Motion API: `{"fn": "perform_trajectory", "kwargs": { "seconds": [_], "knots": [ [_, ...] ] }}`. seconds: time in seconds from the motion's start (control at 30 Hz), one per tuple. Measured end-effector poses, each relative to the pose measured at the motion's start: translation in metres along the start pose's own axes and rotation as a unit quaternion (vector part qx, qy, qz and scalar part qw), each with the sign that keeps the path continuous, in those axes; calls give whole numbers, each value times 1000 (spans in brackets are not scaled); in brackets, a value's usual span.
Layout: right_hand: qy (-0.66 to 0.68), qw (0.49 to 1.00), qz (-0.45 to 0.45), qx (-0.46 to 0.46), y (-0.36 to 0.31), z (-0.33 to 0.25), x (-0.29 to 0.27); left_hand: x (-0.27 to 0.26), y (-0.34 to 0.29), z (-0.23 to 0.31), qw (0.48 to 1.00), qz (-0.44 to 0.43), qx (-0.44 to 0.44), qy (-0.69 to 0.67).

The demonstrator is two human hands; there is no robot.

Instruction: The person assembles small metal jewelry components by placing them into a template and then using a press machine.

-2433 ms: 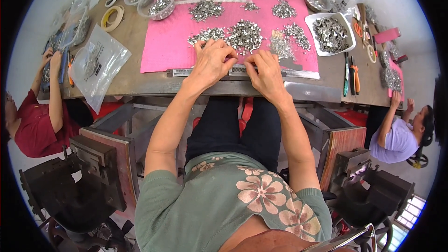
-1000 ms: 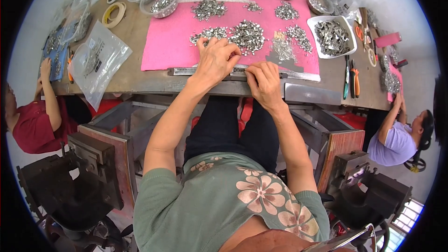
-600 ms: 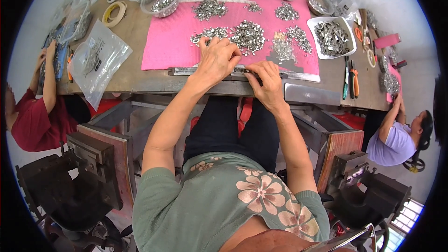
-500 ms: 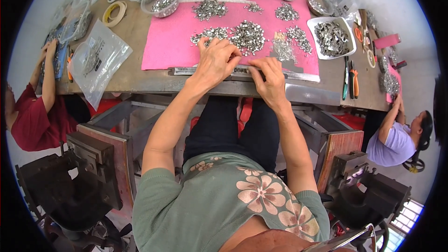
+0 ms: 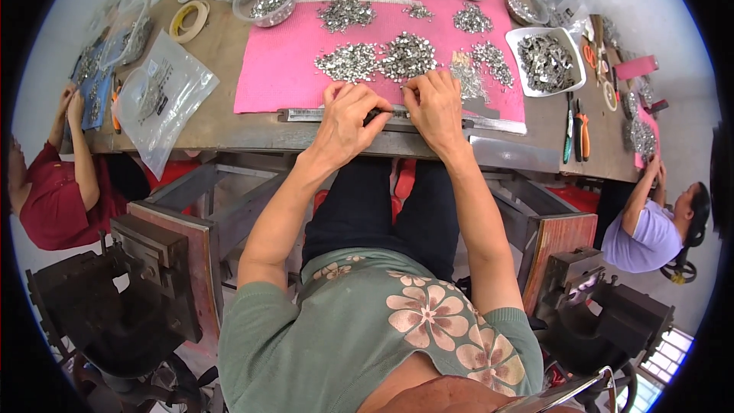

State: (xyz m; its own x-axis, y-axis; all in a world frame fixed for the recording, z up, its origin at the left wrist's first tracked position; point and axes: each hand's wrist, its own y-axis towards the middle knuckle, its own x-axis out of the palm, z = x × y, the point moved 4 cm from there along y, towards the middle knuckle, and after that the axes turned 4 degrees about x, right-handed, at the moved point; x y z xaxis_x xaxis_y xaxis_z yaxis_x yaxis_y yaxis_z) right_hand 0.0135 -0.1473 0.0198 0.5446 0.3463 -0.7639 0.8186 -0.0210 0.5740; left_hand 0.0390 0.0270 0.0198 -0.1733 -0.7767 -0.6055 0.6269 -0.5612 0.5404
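A long metal strip-like fixture lies along the near edge of the pink mat. Over its middle, my left hand is closed, thumb and fingers bent together at a dark part of the strip. Just right of it, my right hand pinches at the mat's edge close to the pile; anything between its fingertips is too small to name. Small shiny metal pieces lie beyond my hands in a left pile and a denser pile. Thin metal pins lie right of them.
A white tray of metal parts stands at the right, with orange-handled pliers below it. Clear tubs line the back. At the left lie a plastic bag and a tape roll. Co-workers sit at both sides.
My left hand has lowered from the left pile's edge to the strip, uncovering the pile. My right hand has shifted up, its fingers now near the denser pile.
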Motion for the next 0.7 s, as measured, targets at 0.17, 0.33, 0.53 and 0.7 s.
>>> {"fn": "perform_trajectory", "kwargs": {
  "seconds": [0.17,0.33,0.53,0.7],
  "knots": [
    [40,999,-8,11,-3,1,-3,0,0,-2,1000,12,-14,-20],
    [44,999,-11,-4,1,2,-3,3,1,3,999,22,-25,11],
    [90,995,-23,23,1,5,-3,4,-1,-1,999,41,-21,-7],
    [72,996,-46,26,1,6,0,3,0,1,998,44,-38,-10]
  ]
}}
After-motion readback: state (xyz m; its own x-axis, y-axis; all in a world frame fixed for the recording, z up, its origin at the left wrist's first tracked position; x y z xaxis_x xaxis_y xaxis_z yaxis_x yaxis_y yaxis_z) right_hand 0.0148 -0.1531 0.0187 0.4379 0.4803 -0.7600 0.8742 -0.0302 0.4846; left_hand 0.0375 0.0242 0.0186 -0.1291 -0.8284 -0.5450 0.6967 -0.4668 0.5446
